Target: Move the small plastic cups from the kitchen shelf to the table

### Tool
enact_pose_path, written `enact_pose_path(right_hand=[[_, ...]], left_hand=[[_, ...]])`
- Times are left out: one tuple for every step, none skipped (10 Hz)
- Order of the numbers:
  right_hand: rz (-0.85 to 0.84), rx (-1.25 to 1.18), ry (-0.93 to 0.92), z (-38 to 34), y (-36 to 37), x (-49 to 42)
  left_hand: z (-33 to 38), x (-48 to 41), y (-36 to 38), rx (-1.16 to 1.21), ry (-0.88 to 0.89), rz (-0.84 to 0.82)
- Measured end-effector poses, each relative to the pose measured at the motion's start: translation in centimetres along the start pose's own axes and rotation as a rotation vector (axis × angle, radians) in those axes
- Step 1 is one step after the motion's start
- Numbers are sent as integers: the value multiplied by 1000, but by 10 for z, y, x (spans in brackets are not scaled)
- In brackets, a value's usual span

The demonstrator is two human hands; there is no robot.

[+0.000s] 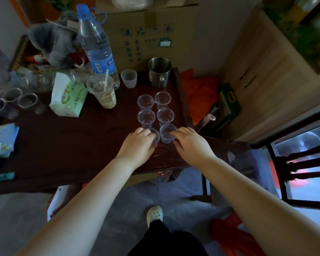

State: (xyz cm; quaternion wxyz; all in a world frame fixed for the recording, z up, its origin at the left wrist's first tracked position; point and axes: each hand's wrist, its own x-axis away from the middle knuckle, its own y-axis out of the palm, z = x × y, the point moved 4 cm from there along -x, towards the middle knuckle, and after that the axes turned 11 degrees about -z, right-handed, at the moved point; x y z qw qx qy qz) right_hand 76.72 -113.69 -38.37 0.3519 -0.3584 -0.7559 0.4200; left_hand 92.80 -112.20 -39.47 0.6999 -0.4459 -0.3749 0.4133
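Both hands were at the table, near its right edge and toward the front corner. Six small clear cups stood there upright in two columns of three: the back pair, the middle pair, and the front pair under my fingers. My left hand was curled around the front left cup, fingers closed on its wall. My right hand had thumb and fingertips pinched on the rim and side of the front right cup. Both cups looked seated on the table, not lifted, though I couldn't fully tell for the left one since the hand covered most of it.

I judged this as the set-down step: the last row being placed and lined up with the others. The shelf was not in view, so I couldn't say how many cups were left there.

Next move, as I read it: let go of both cups cleanly, straight up and back, without dragging them. They were light and nearly touching the middle pair, so a sideways flick could tip or scatter the rows. The right column sat near the table's right edge, so that release needed more care.

Other stuff further back: a steel mug, a frosted cup, a water bottle, an iced drink with a straw, and a tissue pack — all well apart from the hands.
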Motion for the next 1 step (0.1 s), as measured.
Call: enact_pose_path(right_hand=[[84, -8, -7, -5, -19, 16]], left_hand=[[18, 6, -24, -21, 50, 75]])
